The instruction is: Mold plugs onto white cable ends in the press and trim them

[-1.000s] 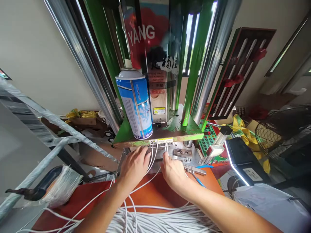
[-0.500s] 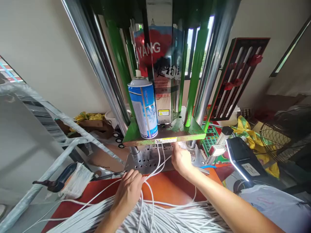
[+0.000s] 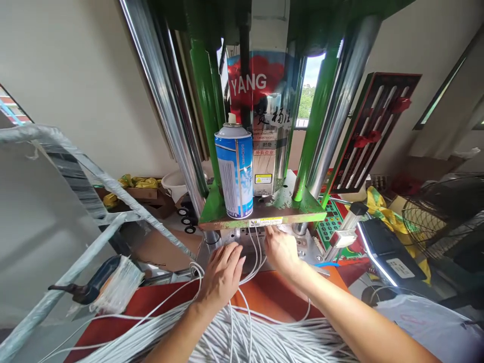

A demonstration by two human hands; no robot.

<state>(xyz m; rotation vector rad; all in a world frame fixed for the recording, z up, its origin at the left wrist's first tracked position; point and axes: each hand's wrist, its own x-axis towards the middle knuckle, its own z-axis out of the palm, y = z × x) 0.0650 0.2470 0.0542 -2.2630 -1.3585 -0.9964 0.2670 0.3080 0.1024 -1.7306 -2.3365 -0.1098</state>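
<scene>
Nearest me, a thick bundle of white cables (image 3: pixel 280 343) spreads along the near edge of the red-orange tabletop (image 3: pixel 272 295). My left hand (image 3: pixel 223 275) is above the tabletop toward its far edge, palm down, fingers bent and close together; I cannot tell whether it grips anything beneath. Just beside it, a few loose white leads (image 3: pixel 250 276) cross the far edge and climb to the underside of the green plate (image 3: pixel 298 218), near the middle of its front edge.

My right hand (image 3: pixel 282 249) reaches past the far edge of the tabletop, and its fingertips disappear under the green plate's front edge, close to those leads. Its fingers are curled, but what they hold, if anything, I cannot tell. Near my right wrist, a blue tube (image 3: pixel 327 264) lies by the far right corner of the tabletop. Off the left edge sits a roll of clear film (image 3: pixel 119 285) with a dark handle.

Below the green plate is a metal base (image 3: pixel 310 249). On the plate, left of middle and close to its front edge, a blue spray can (image 3: pixel 234 174) stands upright. Farther back, right of the plate, is a slotted rack (image 3: pixel 374 133) with red knobs.
</scene>
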